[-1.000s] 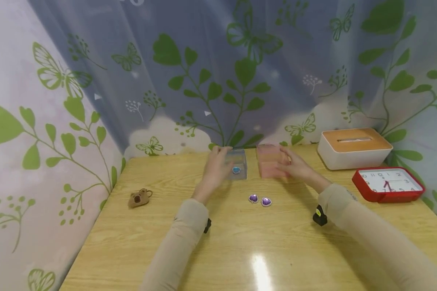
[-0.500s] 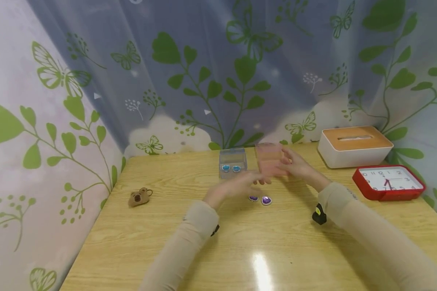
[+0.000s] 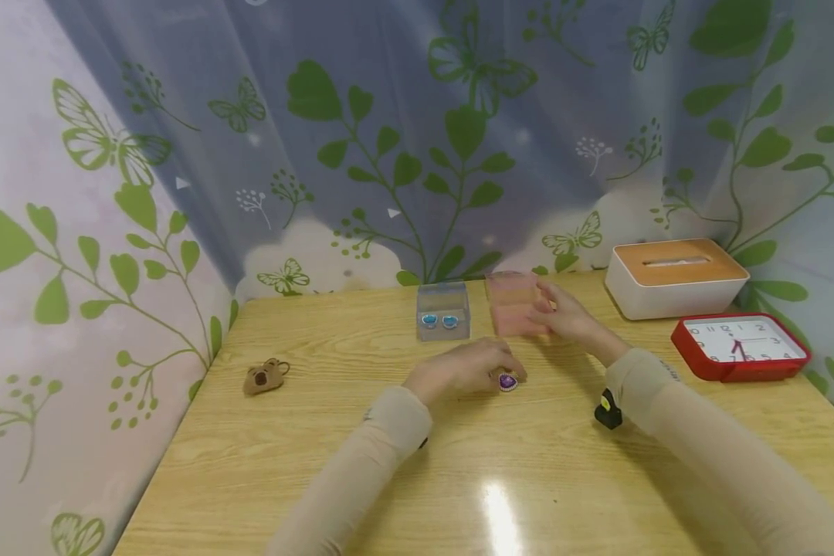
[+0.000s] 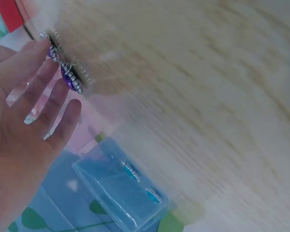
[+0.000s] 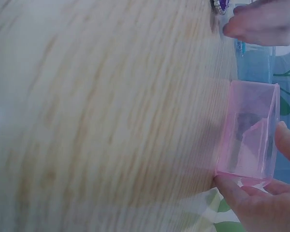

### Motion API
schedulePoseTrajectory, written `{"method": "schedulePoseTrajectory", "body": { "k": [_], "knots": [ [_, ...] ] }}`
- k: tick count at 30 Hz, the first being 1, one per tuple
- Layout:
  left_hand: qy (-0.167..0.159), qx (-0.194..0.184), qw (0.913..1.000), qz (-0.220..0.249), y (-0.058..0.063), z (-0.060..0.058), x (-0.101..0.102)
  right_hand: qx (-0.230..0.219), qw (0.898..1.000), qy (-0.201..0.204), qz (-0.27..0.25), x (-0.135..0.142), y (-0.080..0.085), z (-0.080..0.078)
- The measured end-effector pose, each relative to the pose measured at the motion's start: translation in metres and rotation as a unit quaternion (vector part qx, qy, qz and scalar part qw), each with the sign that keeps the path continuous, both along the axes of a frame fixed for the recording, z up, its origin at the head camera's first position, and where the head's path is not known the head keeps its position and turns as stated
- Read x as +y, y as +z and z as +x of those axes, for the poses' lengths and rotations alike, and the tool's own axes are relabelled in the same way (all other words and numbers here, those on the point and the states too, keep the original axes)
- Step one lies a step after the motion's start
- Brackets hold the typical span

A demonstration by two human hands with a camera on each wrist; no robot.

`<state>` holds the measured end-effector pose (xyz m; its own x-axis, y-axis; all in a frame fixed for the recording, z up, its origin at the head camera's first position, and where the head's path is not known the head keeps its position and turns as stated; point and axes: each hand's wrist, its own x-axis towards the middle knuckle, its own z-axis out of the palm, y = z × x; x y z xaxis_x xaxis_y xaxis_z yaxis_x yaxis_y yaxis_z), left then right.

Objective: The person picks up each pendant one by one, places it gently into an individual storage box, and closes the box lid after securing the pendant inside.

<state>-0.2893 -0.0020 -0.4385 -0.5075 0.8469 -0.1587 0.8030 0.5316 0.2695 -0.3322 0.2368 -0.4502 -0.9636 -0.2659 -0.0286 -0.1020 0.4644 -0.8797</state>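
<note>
My left hand (image 3: 469,367) reaches low over the table to two purple heart gems (image 3: 507,381) with beaded silver rims. In the left wrist view its thumb tip overlaps the farther gem (image 4: 52,50), while the nearer gem (image 4: 71,79) lies beside the fingers, which look fairly straight. The hand hides that second gem from the head view. My right hand (image 3: 563,313) holds a see-through pink box (image 3: 513,305), thumb and fingers at its right side; no gem shows inside it. Left of it stands a see-through blue box (image 3: 443,330) with two blue gems (image 4: 131,171).
A brown bear-faced pouch (image 3: 264,377) lies on the left of the wooden table (image 3: 306,463). At the right stand a white tissue box (image 3: 677,297) with a wooden lid and a red clock (image 3: 740,347). A patterned curtain (image 3: 389,154) hangs behind the table.
My left hand has left the blue box, uncovering the second blue gem, and moved right and down to the purple gems. My right hand stays on the pink box.
</note>
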Motion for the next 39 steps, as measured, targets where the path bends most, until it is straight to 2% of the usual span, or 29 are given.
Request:
{"method": "schedulePoseTrajectory", "body": {
  "k": [6, 8, 15, 19, 24, 29, 33, 39],
  "knots": [
    [-0.007, 0.061, 0.998, -0.018, -0.002, 0.002, 0.002, 0.0, 1.0, 0.0, 0.003, -0.001, 0.006, 0.004],
    [-0.005, 0.07, 0.9972, -0.025, -0.001, 0.003, 0.004, -0.004, 1.0, -0.002, 0.002, -0.001, 0.007, 0.005],
    [0.012, 0.043, 0.9985, -0.033, 0.0, 0.006, 0.008, -0.009, 1.0, -0.015, 0.004, -0.001, 0.006, 0.005],
    [0.022, 0.044, 0.9985, -0.022, 0.001, 0.004, 0.009, -0.004, 1.0, -0.02, 0.01, -0.001, 0.005, 0.006],
    [0.07, 0.022, 0.9971, 0.023, 0.006, -0.002, 0.012, 0.002, 0.999, -0.03, 0.023, 0.001, 0.004, 0.005],
    [0.127, -0.002, 0.9886, 0.08, 0.009, -0.008, 0.014, 0.007, 0.999, -0.036, 0.015, 0.001, 0.002, 0.004],
    [0.161, 0.016, 0.9816, 0.101, 0.009, -0.012, 0.011, 0.005, 0.999, -0.037, -0.007, -0.002, 0.002, 0.006],
    [0.219, 0.043, 0.9674, 0.12, 0.009, -0.015, 0.007, 0.01, 0.999, -0.039, -0.011, -0.006, 0.002, 0.007]
  ]
}}
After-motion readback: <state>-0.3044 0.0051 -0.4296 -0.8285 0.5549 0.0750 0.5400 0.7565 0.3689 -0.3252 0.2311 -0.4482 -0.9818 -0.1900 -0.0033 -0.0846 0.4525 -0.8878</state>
